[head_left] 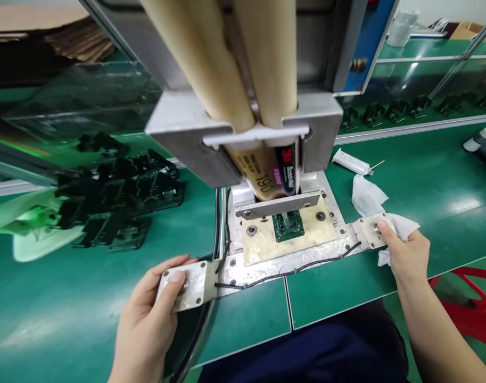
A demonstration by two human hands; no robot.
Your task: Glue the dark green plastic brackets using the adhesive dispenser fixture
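A metal press fixture (290, 260) stands on the green bench, with a small green part (288, 225) seated in its beige nest. Above the part hangs a twin adhesive cartridge (243, 80) in a metal bracket, its labelled nozzle end just over the nest. My left hand (150, 319) grips the left metal tab (182, 284), thumb pressed on its round button. My right hand (404, 250) holds a white tissue (404, 226) and presses its thumb on the button of the right tab (372, 230).
A heap of black plastic parts (118, 197) lies to the left, beside a pale green object. A white tube (352, 162) and crumpled tissue (366, 194) sit right of the fixture. More black parts line a far shelf (402, 109). A red stool (472, 303) stands lower right.
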